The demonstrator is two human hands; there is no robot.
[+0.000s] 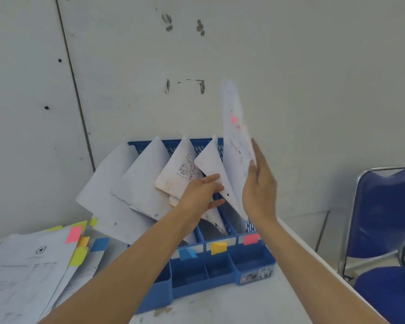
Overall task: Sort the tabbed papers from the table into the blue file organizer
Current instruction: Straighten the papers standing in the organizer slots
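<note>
- Right hand [258, 185] pinches my pink-tabbed paper [235, 134] upright over the rightmost slot of the blue file organizer [253, 261].
- My left hand [202, 195], fingers straight, presses sheets [210, 164] in its next slot.

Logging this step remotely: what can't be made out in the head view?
Head view:
Motion-blurred: the raised paper in the right hand, print unreadable.
Hidden behind the left forearm: the blue file organizer's leftmost slot front.
Cut off by left and bottom edges: the paper stack on the table.
Cut off by the right edge: the blue chair.
</note>
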